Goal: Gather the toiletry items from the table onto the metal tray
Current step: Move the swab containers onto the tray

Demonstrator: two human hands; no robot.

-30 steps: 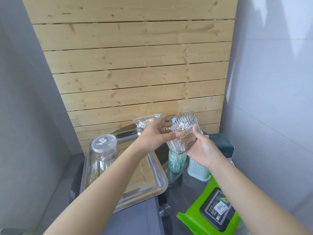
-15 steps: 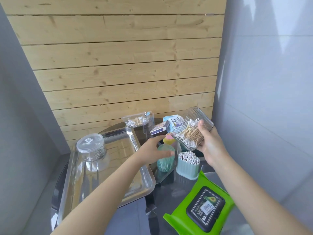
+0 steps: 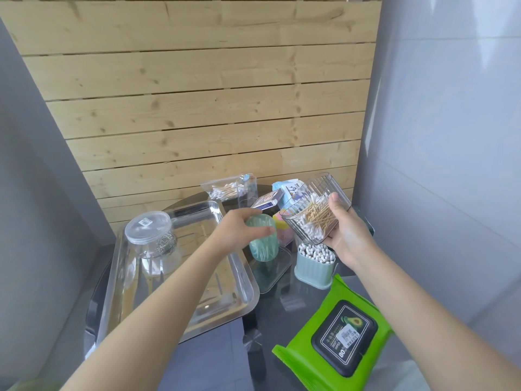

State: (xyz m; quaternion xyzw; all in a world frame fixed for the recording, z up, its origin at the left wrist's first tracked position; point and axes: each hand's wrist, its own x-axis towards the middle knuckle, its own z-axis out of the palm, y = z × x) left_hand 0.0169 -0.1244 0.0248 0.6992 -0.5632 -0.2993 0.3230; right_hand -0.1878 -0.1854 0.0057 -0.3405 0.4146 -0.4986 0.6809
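The metal tray lies at the left on the dark glass table, with a clear lidded jar standing on it. My left hand wraps around a teal toothpick container just right of the tray's edge. Tilted above the table, a clear ribbed box of cotton swabs rests in my right hand. Under it stands a pale green swab holder. A green wet-wipes pack lies near the front right.
At the back against the wooden slat wall are a bag of cotton swabs, a small clear box, a blue-white carton and a tissue pack. A flat clear lid lies under the teal container. A grey wall closes the right.
My left hand let go of the clear swab box, dropped down and closed around the teal container. The right hand kept the swab box and tipped it to the right.
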